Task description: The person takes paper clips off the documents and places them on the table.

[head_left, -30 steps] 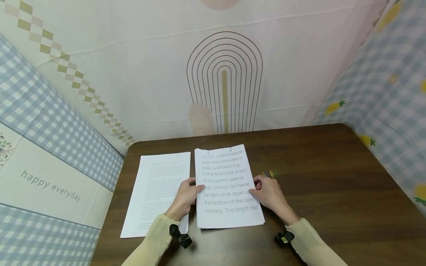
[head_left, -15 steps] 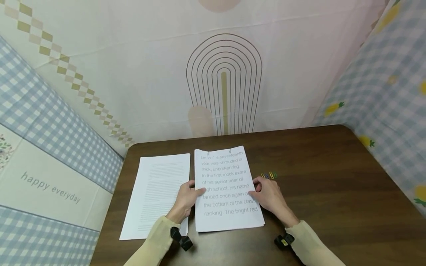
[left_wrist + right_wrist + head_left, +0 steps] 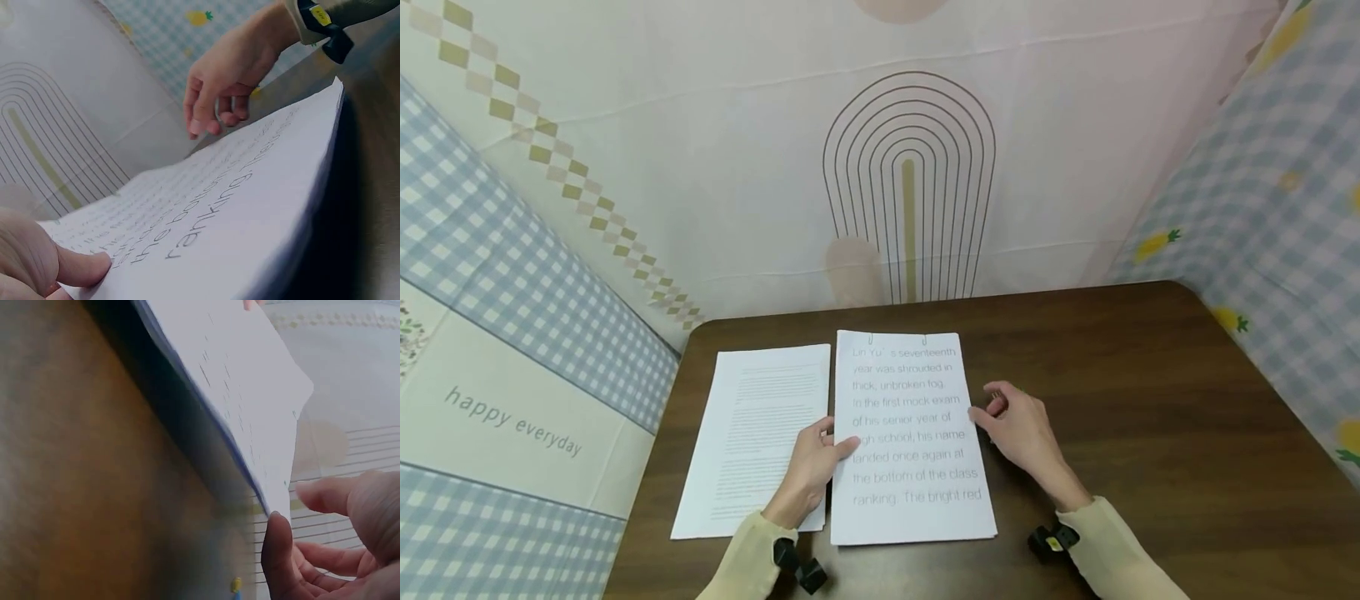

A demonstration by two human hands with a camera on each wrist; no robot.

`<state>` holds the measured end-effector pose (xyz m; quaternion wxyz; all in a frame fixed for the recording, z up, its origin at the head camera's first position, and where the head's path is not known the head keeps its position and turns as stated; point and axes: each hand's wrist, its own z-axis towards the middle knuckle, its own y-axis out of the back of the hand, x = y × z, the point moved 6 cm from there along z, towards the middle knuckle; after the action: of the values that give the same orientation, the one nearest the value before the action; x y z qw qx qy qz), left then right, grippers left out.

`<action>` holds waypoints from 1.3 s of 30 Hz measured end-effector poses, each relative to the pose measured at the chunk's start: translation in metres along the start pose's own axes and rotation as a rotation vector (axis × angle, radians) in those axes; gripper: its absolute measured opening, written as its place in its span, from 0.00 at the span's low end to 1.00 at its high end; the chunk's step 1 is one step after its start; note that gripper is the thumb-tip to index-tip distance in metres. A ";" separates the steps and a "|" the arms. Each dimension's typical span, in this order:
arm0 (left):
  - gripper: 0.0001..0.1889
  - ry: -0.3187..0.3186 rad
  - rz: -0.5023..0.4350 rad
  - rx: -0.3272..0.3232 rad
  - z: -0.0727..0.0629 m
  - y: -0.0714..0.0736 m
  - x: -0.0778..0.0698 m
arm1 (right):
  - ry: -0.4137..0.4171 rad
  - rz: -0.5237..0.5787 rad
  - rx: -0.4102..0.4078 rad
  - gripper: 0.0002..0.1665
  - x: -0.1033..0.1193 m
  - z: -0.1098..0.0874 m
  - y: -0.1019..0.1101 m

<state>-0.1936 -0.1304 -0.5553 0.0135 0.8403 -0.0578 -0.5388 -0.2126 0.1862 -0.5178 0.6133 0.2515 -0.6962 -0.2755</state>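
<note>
A stack of printed sheets [image 3: 910,521] is gripped at its left edge by my left hand [image 3: 812,462], thumb on the top page and fingers underneath. Two paper clips [image 3: 925,339] sit on the stack's top edge. In the left wrist view the sheets [image 3: 250,212] slope, with a dark gap under the near edge. My right hand [image 3: 1022,425] is beside the right edge, fingers loosely bent and holding nothing. In the right wrist view its thumb and fingertips [image 3: 278,528] are right at the stack's edge, spread apart.
A second pile of printed pages [image 3: 760,442] lies on the brown table [image 3: 1150,417] to the left, partly under my left forearm. A loose yellow and blue clip [image 3: 236,585] shows in the right wrist view. A patterned cloth [image 3: 760,208] hangs behind the table.
My right hand has let go of the stack's right edge and moved slightly right, covering the loose clips in the head view. The stack has come slightly nearer, still in my left hand.
</note>
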 end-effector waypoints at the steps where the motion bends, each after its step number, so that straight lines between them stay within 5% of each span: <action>1: 0.32 -0.001 0.001 -0.002 -0.003 0.001 0.001 | 0.018 0.015 -0.016 0.28 0.001 0.001 0.003; 13: 0.29 -0.028 -0.007 0.087 -0.031 0.005 0.006 | 0.108 0.242 -0.083 0.30 0.017 0.027 0.022; 21: 0.27 -0.027 -0.054 0.150 -0.042 0.003 0.010 | 0.129 0.348 -0.004 0.30 0.026 0.042 0.017; 30: 0.25 -0.044 -0.084 0.208 -0.045 -0.001 0.013 | 0.113 0.517 0.201 0.29 0.028 0.048 0.000; 39: 0.21 -0.052 -0.084 0.219 -0.046 -0.003 0.013 | 0.089 0.534 0.197 0.19 0.031 0.047 -0.002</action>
<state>-0.1462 -0.1306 -0.5484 -0.1022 0.8243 -0.0814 -0.5508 -0.2633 0.1673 -0.5013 0.6668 0.1296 -0.7335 -0.0242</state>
